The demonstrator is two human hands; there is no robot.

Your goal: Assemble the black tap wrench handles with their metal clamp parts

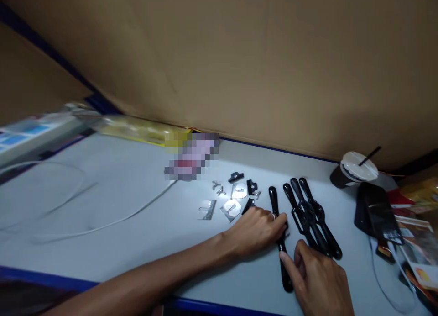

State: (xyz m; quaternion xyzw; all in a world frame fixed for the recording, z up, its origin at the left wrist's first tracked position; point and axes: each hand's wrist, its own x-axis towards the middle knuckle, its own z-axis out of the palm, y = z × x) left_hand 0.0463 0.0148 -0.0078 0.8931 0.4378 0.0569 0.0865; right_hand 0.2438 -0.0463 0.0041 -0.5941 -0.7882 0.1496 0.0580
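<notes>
A black spokeshave body [286,275] lies on the table in front of me, its two handles pointing away and toward me. My left hand [262,227] is closed around its middle, which hides that part. The thumb of my right hand [320,277] presses on the near handle, with the other fingers curled. Several more black spokeshave bodies [310,211] lie side by side just beyond my right hand. Left of the held one are slotted metal blades [239,191], small black cap pieces [236,176] and silver thumbscrews [221,191]. One black cap piece is partly covered by my left hand.
A lidded cup with a straw [354,170] stands at the back right. Near it are a black device [379,213], a white cable [376,265] and packets. A blurred-out phone-like object [193,158] with a cable lies beside a yellow bag [143,129]. A cardboard-coloured partition [239,78] rises behind.
</notes>
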